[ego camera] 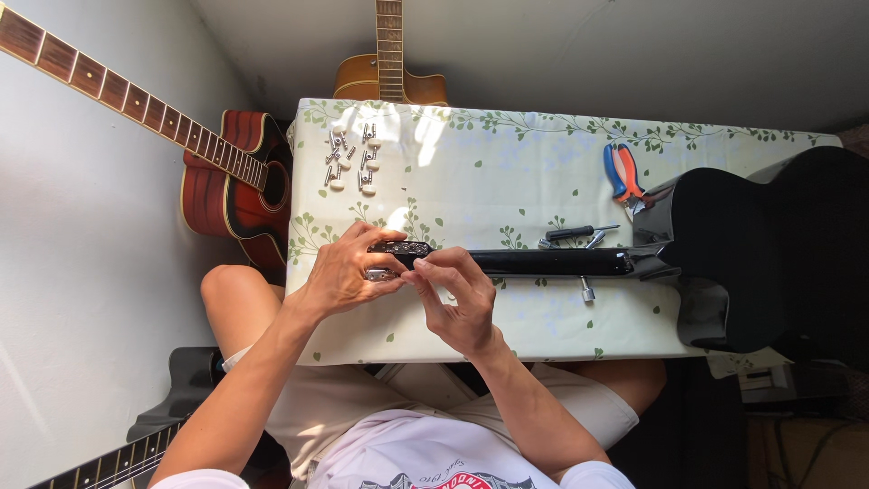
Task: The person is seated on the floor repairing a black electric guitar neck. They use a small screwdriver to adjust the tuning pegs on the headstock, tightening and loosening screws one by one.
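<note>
Red acoustic guitar [231,181] leans against wall at far left. Worktop [507,172], leaf-print cloth: loose tuning pegs [351,158] grouped at rear-left corner. Left hand [339,272] wraps headstock [400,249] of black guitar [769,244], fingers curled over its top edge. Right hand [457,299] just beside, fingers pinching at headstock's near side; item pinched too small to tell. Neck runs right across worktop to body. Screwdriver [575,233] lies behind neck; orange-blue pliers [623,172] further right, near body.
</note>
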